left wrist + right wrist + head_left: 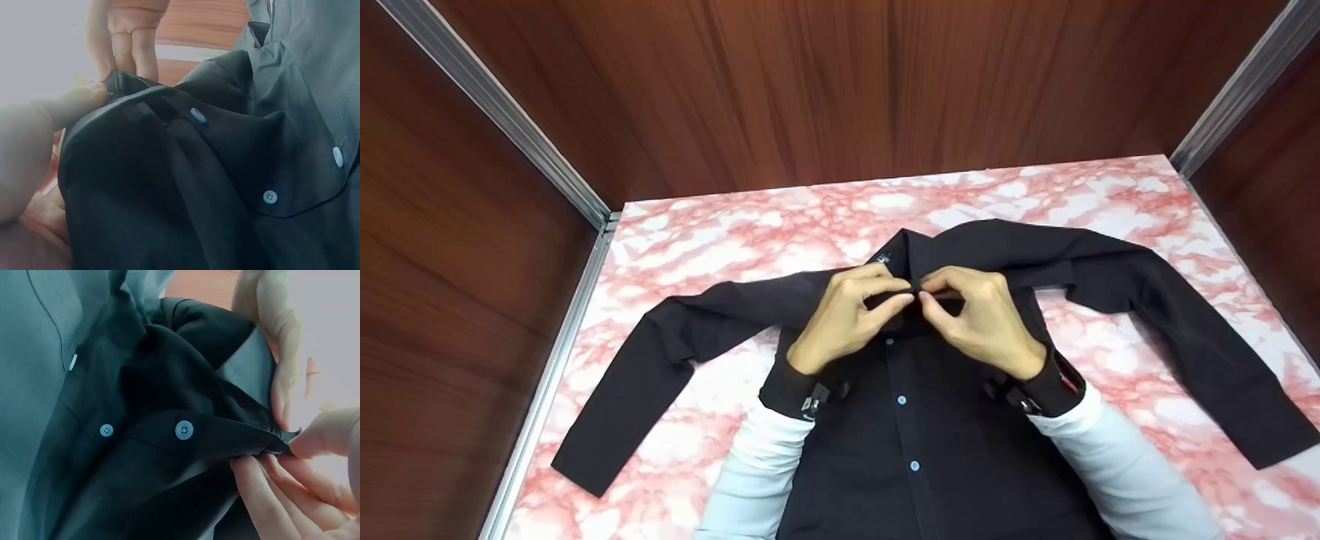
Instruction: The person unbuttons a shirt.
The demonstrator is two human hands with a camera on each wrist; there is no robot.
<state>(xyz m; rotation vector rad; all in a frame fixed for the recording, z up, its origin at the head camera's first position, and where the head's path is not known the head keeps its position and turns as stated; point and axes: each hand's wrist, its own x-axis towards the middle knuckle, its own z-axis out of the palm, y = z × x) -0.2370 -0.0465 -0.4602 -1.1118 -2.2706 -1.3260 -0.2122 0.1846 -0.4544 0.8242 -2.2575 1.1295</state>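
Note:
A black long-sleeved shirt point(847, 465) lies spread out front side up, with pale blue buttons point(901, 400) down its front. My left hand point(847, 319) pinches the front edge just below the collar point(919, 244) between thumb and fingertips. Facing it, my right hand point(979, 315) pinches the same edge, the fingertips of both hands almost meeting. The fabric is lifted there and bunched into folds. In the right wrist view a button point(184, 430) sits on the raised placket close to the fingers. Whatever lies between the fingertips is mostly hidden.
Beneath the shirt is a red-and-white marbled tabletop point(720, 240). One sleeve point(611, 409) stretches to the left, the other point(1207, 375) to the right. Brown wood-grain panels point(840, 90) with metal corner strips point(510, 112) enclose the back and sides.

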